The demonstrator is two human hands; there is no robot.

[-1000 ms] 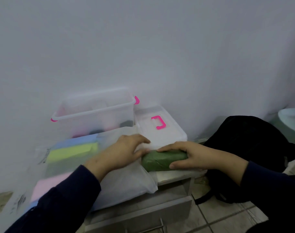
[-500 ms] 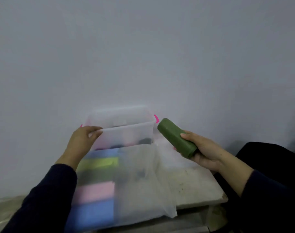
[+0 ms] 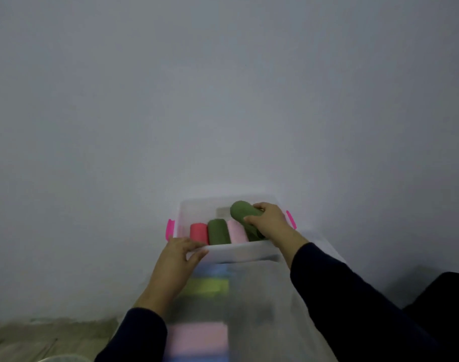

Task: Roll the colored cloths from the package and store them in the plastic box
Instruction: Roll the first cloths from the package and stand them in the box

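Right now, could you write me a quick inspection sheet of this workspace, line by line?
Surface: mostly covered by the package; what it rests on is not clear.
Job's things: clear plastic box with pink latches holds a red roll, a green roll and a pink roll side by side; a second green roll is tilted above them. Translucent package in front shows blue, yellow-green and pink folded cloths.
Clutter: dark bag at right.
Hands: left hand grips the box's near rim; right hand holds the second green roll.
Cables: nothing seen.
Surroundings: plain pale wall.
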